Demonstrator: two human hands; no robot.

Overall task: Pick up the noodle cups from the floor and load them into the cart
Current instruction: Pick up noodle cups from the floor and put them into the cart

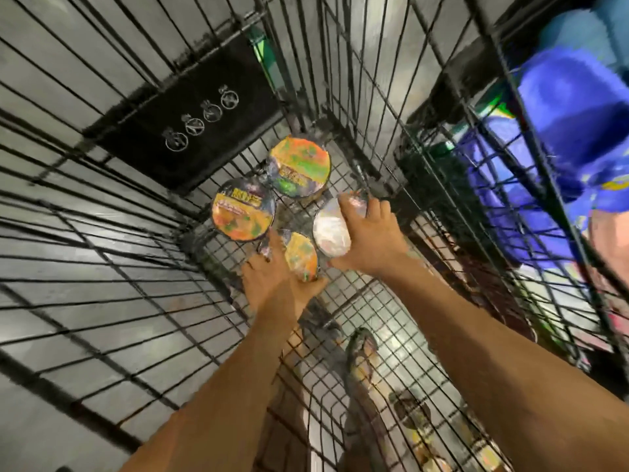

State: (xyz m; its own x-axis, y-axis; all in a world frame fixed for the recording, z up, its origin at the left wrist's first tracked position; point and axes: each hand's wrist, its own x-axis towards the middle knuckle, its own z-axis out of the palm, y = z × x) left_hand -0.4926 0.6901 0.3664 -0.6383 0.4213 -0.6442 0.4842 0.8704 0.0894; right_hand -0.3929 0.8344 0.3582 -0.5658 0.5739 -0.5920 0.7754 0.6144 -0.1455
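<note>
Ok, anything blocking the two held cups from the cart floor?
Nothing visible does. The left hand holds the orange-lidded cup and the right hand the white cup low over bare cart floor; two loaded cups stand just beyond, not underneath.

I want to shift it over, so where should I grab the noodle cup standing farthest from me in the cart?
I'd take the farthest noodle cup by its side wall just under the lid rim, from above and its right. It stands upright, lid up, and the second standing cup crowds its left.
</note>
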